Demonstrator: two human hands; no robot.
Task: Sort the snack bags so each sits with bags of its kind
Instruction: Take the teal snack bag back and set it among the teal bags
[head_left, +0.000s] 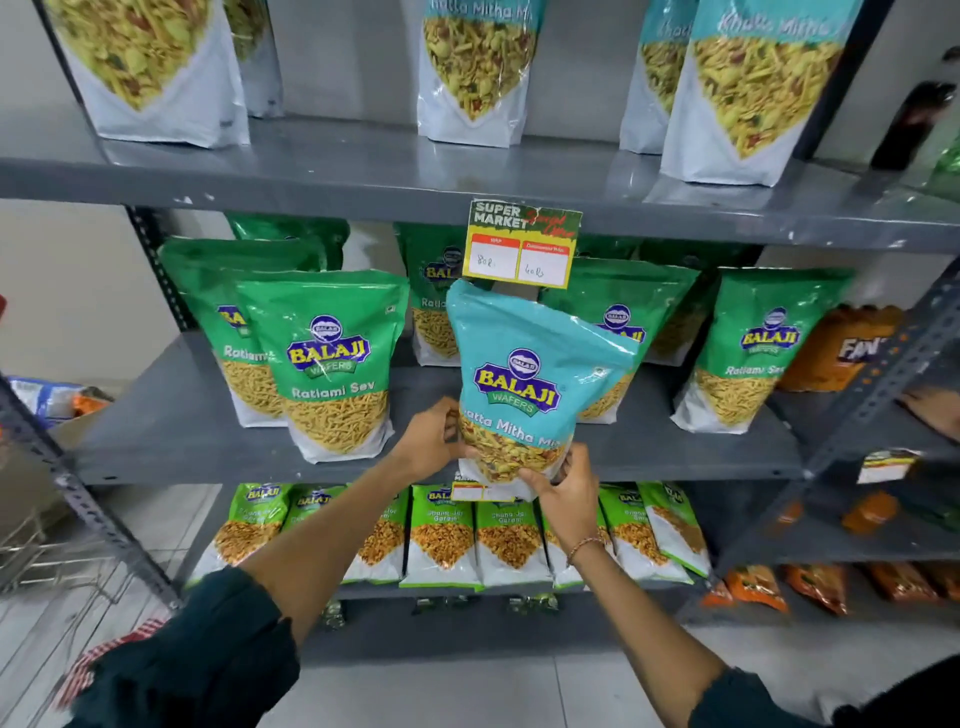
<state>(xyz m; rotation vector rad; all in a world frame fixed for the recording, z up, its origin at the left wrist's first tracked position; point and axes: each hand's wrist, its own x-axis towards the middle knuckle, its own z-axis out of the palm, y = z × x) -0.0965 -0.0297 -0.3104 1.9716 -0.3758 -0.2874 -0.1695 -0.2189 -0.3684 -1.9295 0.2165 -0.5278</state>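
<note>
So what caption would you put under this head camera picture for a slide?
Both hands, left hand and right hand, hold a blue snack bag at the middle shelf among green snack bags.

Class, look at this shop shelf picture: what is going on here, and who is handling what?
A person holds a light blue Khatta Mitha Mix pouch by its lower end with both hands, the left hand and the right hand. It is at the grey metal middle shelf, among green Ratlami Sev pouches. Matching light blue pouches stand on the top shelf, so this one looks misplaced.
</note>
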